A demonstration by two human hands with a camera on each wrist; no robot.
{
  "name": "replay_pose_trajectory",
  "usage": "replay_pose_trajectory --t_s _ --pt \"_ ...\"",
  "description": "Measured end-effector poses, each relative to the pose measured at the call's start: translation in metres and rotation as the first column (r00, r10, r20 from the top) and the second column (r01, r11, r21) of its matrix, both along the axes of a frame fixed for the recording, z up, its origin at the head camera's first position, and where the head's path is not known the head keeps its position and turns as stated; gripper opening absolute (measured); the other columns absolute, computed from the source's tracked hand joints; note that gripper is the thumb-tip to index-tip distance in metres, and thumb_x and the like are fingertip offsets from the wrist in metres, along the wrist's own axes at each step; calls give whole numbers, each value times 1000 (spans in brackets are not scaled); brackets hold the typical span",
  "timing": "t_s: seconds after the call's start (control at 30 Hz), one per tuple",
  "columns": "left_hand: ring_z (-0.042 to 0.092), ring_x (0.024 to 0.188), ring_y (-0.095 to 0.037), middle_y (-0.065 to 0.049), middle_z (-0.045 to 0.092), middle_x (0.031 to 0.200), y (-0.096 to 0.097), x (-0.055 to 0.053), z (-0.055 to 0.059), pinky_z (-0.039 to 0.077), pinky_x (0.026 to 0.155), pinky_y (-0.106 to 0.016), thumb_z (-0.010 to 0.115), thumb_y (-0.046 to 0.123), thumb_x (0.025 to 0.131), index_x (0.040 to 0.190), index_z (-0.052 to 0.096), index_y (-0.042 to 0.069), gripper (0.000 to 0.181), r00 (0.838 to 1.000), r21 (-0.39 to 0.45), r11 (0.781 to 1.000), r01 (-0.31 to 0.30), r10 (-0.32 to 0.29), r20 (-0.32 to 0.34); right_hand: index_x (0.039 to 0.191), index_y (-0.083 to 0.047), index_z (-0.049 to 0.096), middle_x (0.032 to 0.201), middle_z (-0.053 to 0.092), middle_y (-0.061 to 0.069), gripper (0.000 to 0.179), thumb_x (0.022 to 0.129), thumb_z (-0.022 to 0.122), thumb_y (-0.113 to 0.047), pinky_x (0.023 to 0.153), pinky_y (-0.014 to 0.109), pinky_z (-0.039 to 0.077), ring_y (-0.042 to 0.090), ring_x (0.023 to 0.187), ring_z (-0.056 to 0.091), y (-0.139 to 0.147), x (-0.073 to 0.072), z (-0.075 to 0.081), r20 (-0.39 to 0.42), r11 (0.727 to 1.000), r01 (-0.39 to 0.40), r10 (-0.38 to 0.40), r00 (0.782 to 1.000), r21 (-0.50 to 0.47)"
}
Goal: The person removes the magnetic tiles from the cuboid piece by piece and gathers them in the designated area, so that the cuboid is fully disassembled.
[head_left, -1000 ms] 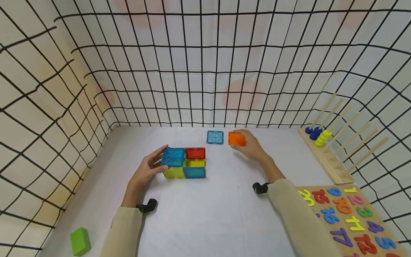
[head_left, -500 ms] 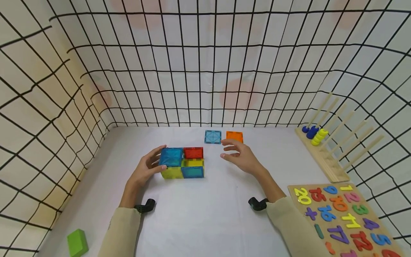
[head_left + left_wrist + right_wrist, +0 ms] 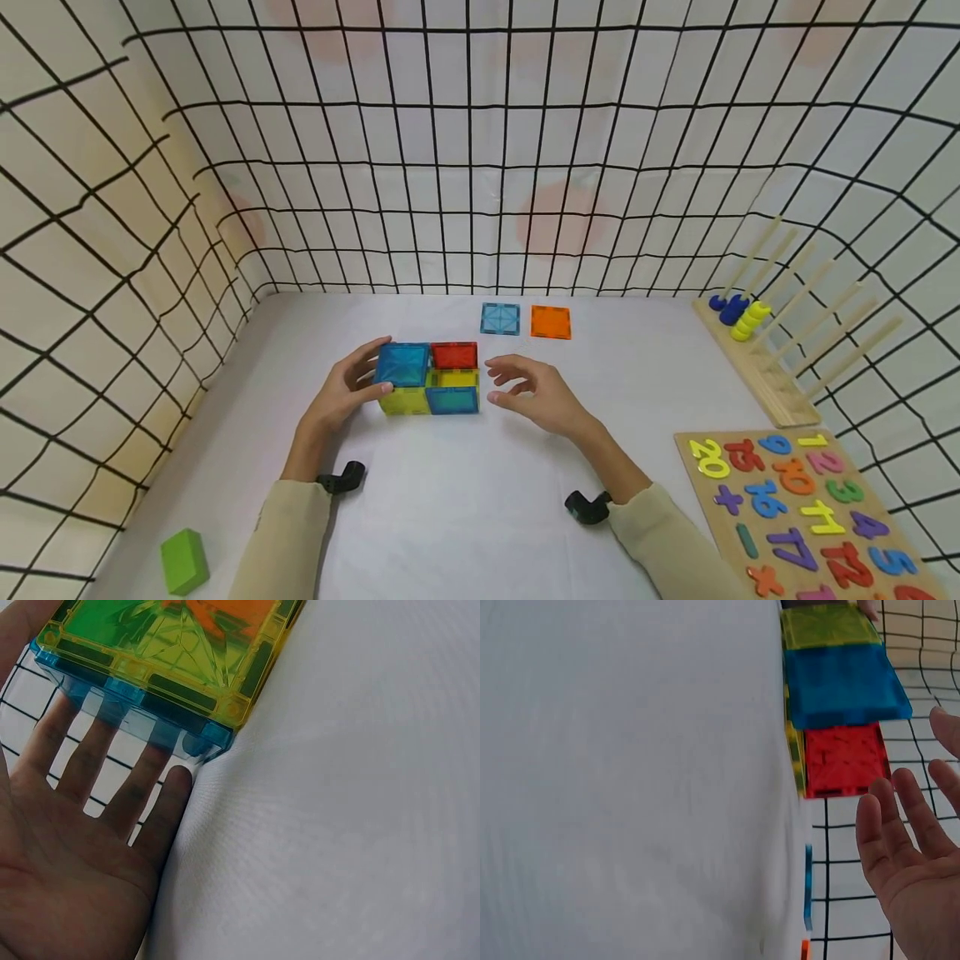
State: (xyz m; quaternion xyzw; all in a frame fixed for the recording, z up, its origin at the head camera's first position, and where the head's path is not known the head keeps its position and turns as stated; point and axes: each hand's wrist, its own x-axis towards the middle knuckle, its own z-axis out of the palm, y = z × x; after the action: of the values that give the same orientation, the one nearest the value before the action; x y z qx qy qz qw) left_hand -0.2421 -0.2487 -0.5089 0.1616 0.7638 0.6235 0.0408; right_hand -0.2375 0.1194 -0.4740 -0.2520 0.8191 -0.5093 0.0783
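Well apart: tile box, peg rack

I am facing a white-covered table. It is bearing a box of see-through tiles; farther back, a pale blue tile and an orange tile are lying flat, slightly apart. To my right a wooden peg stand is resting, with a number board lying nearer me; a green block is sitting to my left.
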Motion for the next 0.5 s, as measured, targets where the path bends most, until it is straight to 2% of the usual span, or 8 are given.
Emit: replay_pose_trajectory --t_s 0.17,0.33,0.5 --pt "36 150 -44 -8 38 164 0 -1 -1 28 121 -68 74 17 92 160 37 17 78 1000 -6 1000 0 0 -1 139 -16 63 130 69 13 47 95 76 -26 98 45 58 28 115 66 -12 4 -4 14 1000 -8 8 1000 -18" --pt "37 150 -44 -7 39 164 1 -1 0 30 120 -67 74 17 92 160 38 20 77 1000 -1 1000 -6 6 10 137 -12 65 133 68 11 44 96 75 -24 96 39 59 27 116 65 -21 6 -7 16 999 -24 24 1000 -38" --pt "37 150 -42 -5 40 163 1 1 2 31 120 -65 75 18 91 159 40 24 77 1000 -4 1000 -15 15 21 137 -8 64 135 67 11 46 95 75 -23 98 45 58 33 118 63 -27 6 -9 21 998 -35 36 999 -50"
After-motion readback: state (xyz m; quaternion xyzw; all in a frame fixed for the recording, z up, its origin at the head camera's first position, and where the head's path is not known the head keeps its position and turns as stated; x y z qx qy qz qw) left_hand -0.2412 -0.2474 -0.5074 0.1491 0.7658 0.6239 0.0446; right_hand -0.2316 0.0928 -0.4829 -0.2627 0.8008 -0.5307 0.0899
